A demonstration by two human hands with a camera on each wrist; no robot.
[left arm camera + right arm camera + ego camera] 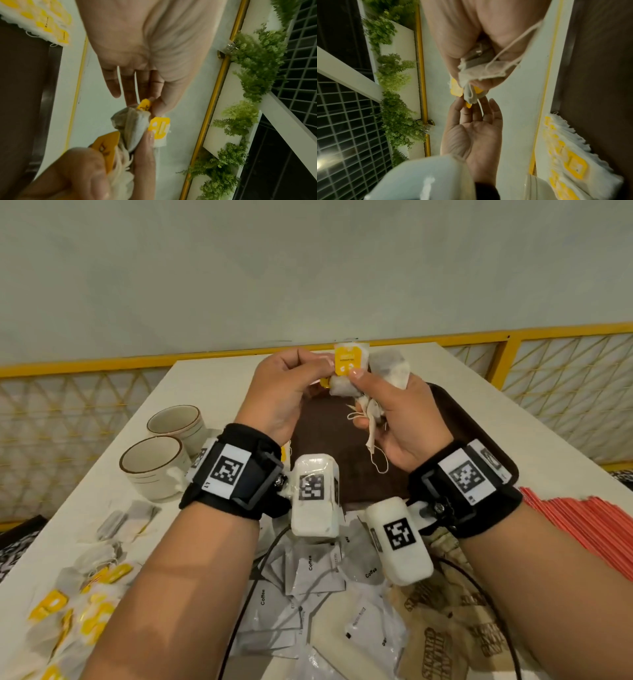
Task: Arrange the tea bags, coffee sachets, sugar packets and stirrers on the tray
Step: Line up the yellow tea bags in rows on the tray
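Both hands are raised over the brown tray [462,419]. My right hand [366,395] grips a bunch of tea bags [387,369] with yellow tags, their strings hanging below the palm. My left hand [322,369] pinches the yellow tag [145,104] of one tea bag in that bunch between thumb and forefinger, its other fingers straight. In the right wrist view the right hand [471,81] clutches the bags [481,73] and the left fingertips [467,108] meet them from below. A row of tea bags [570,155] lies overlapped at the tray's edge [42,20].
Two ceramic cups [176,419] [154,463] stand left of the tray. Loose tea bags [85,594] lie at the near left, grey coffee sachets [308,577] in the near middle, brown sugar packets [445,628] beside them. Red stirrers [582,529] lie on the right.
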